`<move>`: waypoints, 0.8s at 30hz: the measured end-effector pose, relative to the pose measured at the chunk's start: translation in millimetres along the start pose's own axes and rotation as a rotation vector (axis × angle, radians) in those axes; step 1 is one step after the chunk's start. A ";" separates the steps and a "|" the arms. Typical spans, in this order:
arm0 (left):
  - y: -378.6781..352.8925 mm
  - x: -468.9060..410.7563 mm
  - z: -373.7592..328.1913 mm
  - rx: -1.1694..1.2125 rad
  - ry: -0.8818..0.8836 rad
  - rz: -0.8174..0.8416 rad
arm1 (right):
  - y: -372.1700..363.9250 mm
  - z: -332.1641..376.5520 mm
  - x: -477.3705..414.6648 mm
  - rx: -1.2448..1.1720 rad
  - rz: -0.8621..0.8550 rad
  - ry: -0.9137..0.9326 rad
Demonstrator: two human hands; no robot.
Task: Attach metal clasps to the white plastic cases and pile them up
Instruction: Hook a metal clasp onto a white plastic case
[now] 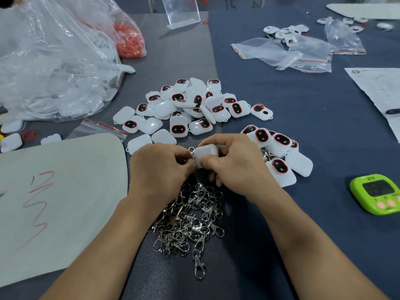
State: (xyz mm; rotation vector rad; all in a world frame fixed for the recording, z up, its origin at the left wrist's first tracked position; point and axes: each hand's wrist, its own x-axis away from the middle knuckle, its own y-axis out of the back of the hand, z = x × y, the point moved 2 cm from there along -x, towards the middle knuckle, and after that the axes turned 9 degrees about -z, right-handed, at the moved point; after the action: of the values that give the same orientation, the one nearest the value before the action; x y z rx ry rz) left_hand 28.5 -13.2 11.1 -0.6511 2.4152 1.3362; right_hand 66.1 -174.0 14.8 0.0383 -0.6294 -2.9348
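White case (205, 153) in R hand (236, 165), against clasp (191, 150) in L hand (160, 169).

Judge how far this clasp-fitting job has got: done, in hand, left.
Done, it seems: the small pile at right, clasps showing among its cases. In hand: the right hand holds a white case; the left hand pinches a clasp at its edge. Left: the bigger heap and the loose clasps.
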 end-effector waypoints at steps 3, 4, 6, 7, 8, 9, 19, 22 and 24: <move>-0.8 -0.6 3.4 0.151 0.075 -0.013 | 0.2 0.2 -2.1 -0.165 0.002 -0.080; -1.4 -1.2 4.8 0.220 0.094 -0.017 | 0.9 0.3 -3.0 -0.213 0.002 -0.106; -1.9 -2.4 7.4 0.324 0.113 -0.030 | 2.9 0.2 -4.3 -0.294 0.009 -0.143; -1.7 -3.3 8.4 0.368 0.114 -0.030 | 3.9 0.1 -4.8 -0.332 0.017 -0.158; -1.5 -4.4 8.5 0.415 0.112 -0.020 | 4.9 0.2 -5.2 -0.368 0.030 -0.173; -1.2 -5.6 8.6 0.464 0.110 -0.001 | 6.2 0.3 -5.6 -0.404 0.047 -0.189; -0.9 -12.8 9.4 0.749 0.098 0.078 | 15.4 -0.4 -6.1 -0.590 0.206 -0.353; 1.7 -13.8 10.6 0.761 0.087 0.044 | 13.9 0.4 -6.1 -0.624 0.219 -0.354; 2.5 -12.4 10.6 0.744 0.106 0.047 | 14.6 0.3 -6.7 -0.635 0.198 -0.356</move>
State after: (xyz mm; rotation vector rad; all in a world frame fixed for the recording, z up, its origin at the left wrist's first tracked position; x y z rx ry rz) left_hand 38.2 0.0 13.2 -0.4559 2.7427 0.3379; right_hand 74.6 -186.1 21.1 -0.5810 0.2749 -2.8146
